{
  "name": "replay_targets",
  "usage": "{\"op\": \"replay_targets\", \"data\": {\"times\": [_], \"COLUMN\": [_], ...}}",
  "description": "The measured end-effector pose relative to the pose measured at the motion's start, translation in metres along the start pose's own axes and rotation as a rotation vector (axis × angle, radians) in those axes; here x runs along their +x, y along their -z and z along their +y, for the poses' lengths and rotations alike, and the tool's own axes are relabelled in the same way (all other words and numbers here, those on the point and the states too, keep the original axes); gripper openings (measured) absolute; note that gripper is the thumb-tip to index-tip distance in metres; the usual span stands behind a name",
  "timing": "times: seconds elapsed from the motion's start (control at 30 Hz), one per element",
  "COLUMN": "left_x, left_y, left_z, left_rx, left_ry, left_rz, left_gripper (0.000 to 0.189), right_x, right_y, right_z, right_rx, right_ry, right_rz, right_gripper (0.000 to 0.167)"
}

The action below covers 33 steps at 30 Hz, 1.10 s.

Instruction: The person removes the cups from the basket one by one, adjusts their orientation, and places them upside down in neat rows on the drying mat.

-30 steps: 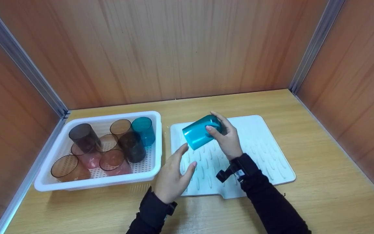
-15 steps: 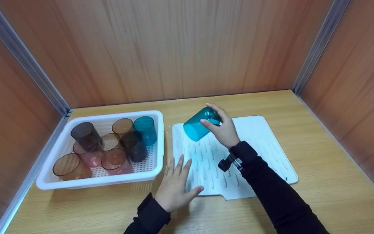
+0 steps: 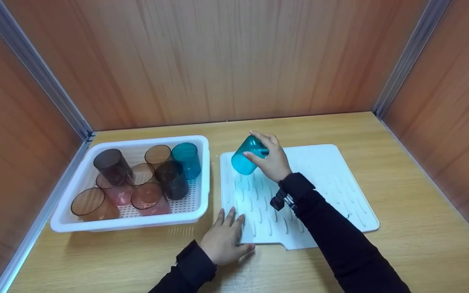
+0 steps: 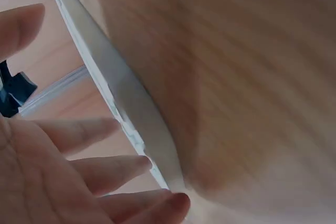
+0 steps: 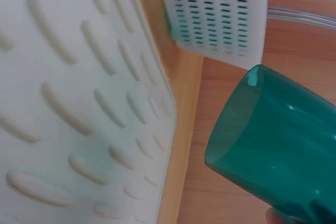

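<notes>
My right hand [image 3: 270, 158], near the centre of the frame, grips a teal tumbler [image 3: 242, 163] by its base end, thumb and fingers parted to the width of its body. The tumbler is above the upper-left corner of the ridged white drying mat [image 3: 316, 167], tilted mouth downward; the right wrist view shows it apart from the mat. I judge the base grip serves to keep the mouth unobstructed. My left hand [image 3: 224, 243], lower centre, holds nothing, fingers straight and spread at the mat's lower-left edge, presumably to steady it; firm pressure I cannot confirm. At left, a white perforated basket [image 3: 128, 222] keeps other tumblers [image 3: 112, 166] grouped within reach
</notes>
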<state>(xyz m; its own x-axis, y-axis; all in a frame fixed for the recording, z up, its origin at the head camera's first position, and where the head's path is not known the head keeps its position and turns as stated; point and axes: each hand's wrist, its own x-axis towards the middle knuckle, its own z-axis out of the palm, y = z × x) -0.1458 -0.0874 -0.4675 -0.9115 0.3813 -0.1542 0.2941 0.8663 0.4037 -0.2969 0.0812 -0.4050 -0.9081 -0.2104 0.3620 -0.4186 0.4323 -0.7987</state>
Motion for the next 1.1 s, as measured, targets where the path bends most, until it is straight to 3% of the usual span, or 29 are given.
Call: {"op": "replay_targets", "data": {"times": [0.5,0.93,1.1], "left_x": [-0.001,0.000,-0.001], "left_y": [-0.003,-0.002,-0.003], "left_z": [0.005,0.007,0.007], "left_rx": [0.044,0.013,0.029], "left_ry": [0.035,0.032,0.000], "left_rz": [-0.035,-0.064,-0.028], "left_gripper": [0.083,0.082,0.081], "right_x": [0.017,0.020,0.019], "right_y": [-0.040,-0.047,-0.048], "right_z": [0.013,0.020,0.021], "right_rx": [-0.303,-0.379,-0.382], "right_ry": [-0.021,-0.084,-0.092], "right_rz": [-0.080,-0.137,-0.147], "right_gripper": [0.064,0.064,0.065]}}
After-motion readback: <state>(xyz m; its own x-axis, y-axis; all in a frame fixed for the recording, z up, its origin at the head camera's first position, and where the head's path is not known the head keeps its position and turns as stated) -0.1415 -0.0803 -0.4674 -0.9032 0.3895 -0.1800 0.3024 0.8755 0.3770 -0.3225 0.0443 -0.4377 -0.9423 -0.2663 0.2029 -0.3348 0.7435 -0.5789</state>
